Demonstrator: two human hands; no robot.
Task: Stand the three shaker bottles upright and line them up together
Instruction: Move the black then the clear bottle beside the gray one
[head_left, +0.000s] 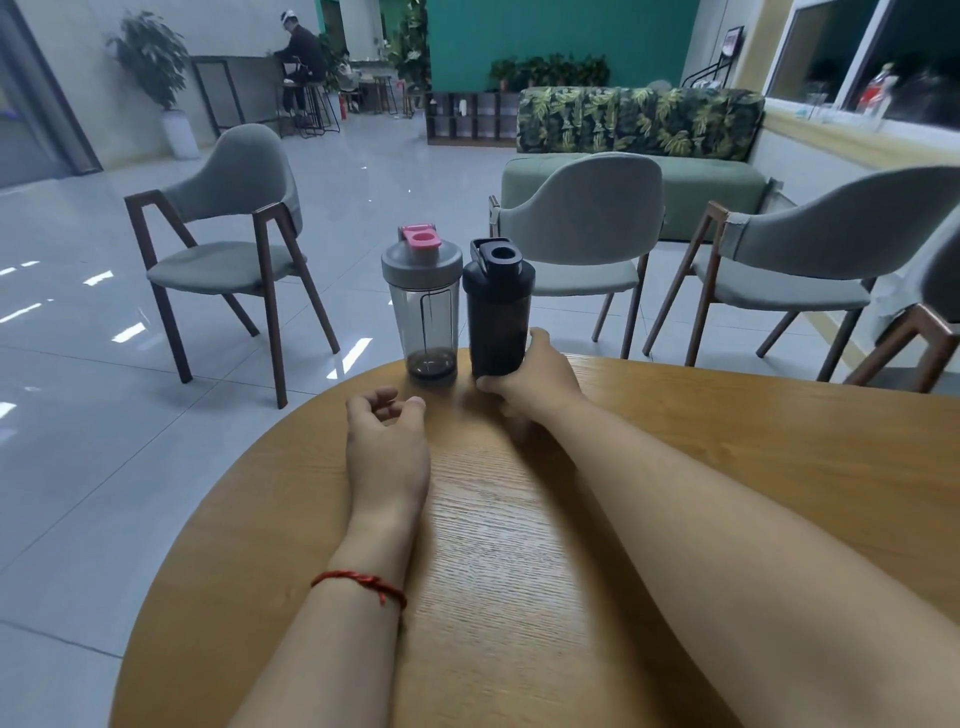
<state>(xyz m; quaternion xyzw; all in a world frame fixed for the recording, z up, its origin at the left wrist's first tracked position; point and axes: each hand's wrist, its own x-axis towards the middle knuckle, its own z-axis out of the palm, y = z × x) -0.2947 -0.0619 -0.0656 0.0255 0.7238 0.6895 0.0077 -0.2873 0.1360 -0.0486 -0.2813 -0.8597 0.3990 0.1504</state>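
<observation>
two bottles up, the third nowhere in sight

round wooden table (727, 441) in a tiled lounge carries the work at its far edge. two shaker bottles stand upright there, just beside each other: the clear bottle (423, 306) with a grey lid and pink cap on the left, the black bottle (497, 306) on the right. the right hand (535, 376) has its grip wrapped around the black bottle's base, thumb in front. the left hand (387, 441) rests on the table, fingers loosely curled, holding nothing. judging by this, two of three are placed; the third bottle is not visible and remains to be stood and lined up. nothing on the table blocks the row; grey chairs (228, 228) and a green sofa (639, 156) sit well beyond.
</observation>
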